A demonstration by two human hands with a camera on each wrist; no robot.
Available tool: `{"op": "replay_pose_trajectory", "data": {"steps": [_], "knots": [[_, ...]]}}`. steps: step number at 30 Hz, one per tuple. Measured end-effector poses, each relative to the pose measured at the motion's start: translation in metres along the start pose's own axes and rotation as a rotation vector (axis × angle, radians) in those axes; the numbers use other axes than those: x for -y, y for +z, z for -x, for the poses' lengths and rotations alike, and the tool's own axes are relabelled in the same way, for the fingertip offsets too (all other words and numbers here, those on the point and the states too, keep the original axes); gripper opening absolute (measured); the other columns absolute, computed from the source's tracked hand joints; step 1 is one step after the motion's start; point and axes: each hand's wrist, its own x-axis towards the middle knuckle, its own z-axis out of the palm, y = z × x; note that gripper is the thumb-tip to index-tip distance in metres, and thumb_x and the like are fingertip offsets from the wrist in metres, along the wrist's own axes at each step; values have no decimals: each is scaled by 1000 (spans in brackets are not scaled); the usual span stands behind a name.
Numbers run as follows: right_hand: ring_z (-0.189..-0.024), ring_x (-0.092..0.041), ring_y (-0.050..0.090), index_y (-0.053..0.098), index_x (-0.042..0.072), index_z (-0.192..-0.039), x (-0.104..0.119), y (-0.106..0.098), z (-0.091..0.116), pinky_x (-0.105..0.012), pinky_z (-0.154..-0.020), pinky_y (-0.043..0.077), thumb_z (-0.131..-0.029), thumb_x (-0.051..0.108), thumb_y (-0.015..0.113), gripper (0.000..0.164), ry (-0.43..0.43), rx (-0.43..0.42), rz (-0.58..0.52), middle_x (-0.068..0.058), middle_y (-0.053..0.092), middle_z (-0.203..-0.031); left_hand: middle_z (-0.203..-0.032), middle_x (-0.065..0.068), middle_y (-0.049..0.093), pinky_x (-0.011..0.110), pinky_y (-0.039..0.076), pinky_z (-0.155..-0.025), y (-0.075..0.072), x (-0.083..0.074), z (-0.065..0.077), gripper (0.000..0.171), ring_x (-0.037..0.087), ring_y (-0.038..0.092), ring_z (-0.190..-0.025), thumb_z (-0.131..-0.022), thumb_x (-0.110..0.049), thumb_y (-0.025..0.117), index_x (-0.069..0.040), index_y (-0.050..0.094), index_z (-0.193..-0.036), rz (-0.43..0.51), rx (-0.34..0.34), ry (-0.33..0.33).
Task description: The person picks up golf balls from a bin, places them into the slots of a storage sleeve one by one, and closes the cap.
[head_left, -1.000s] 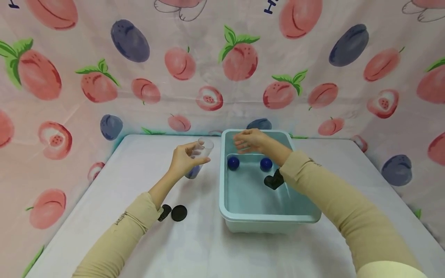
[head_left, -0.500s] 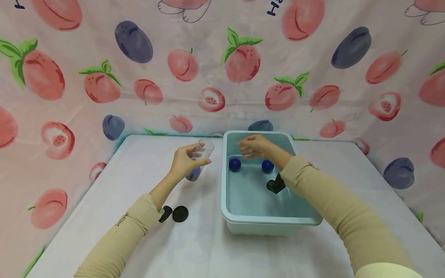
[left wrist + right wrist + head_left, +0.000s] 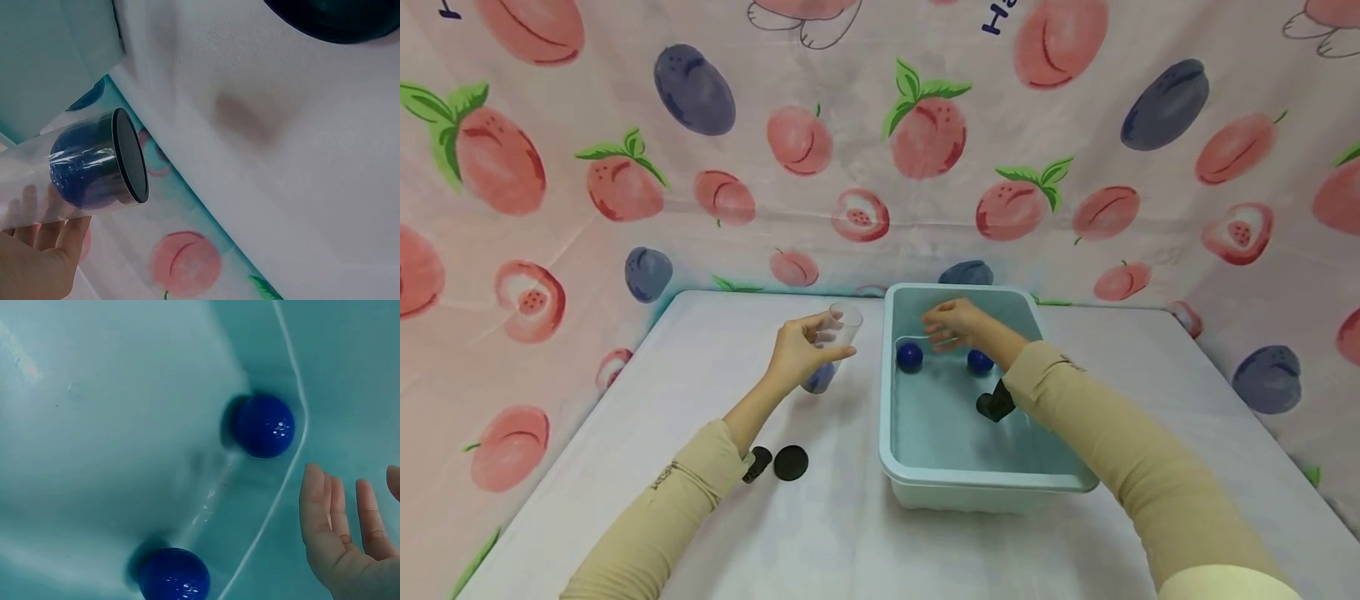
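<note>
My left hand (image 3: 797, 346) grips a clear plastic tube (image 3: 848, 321) above the table, left of a pale blue basin. Its top leans to the right. Inside the low end sits a blue ball (image 3: 81, 165), next to a black end cap (image 3: 131, 156) in the left wrist view. Over the far part of the basin (image 3: 887, 408) is my right hand (image 3: 958, 323), fingers loosely bent, holding nothing. Two blue balls, one on the left (image 3: 910, 357) and one on the right (image 3: 980, 362), lie on the basin floor below it.
A black lobed object (image 3: 996, 406) lies in the basin, partly hidden by the right sleeve. On the white table (image 3: 842, 533) are a black disc (image 3: 791, 462) and a small black object (image 3: 758, 463) beside the left sleeve. A fruit-printed cloth (image 3: 850, 125) hangs behind.
My right hand has dropped slightly and come a little nearer within the basin. The left hand keeps its grip on the tube. The whole head view has shifted slightly.
</note>
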Motion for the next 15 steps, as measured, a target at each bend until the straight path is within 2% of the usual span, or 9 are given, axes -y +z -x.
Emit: {"op": "replay_pose_trajectory", "data": {"steps": [6, 15], "knots": [[-124, -43, 47, 41, -9, -134, -8, 6, -6, -48, -100, 45, -97, 13, 47, 44, 40, 6, 2, -26, 47, -126, -119, 13, 66, 47, 47, -98, 0, 2, 0, 52, 30, 63, -110, -74, -16, 81, -8, 63, -122, 1, 3, -14], [-121, -43, 49, 42, -7, -134, -16, 14, -11, -47, -97, 48, -94, 11, 52, 46, 115, -42, 11, -27, 44, -130, -122, 12, 64, 47, 46, -99, 2, 1, 1, 54, 30, 62, -111, -73, -16, 81, -10, 63, -123, 9, 11, -58]]}}
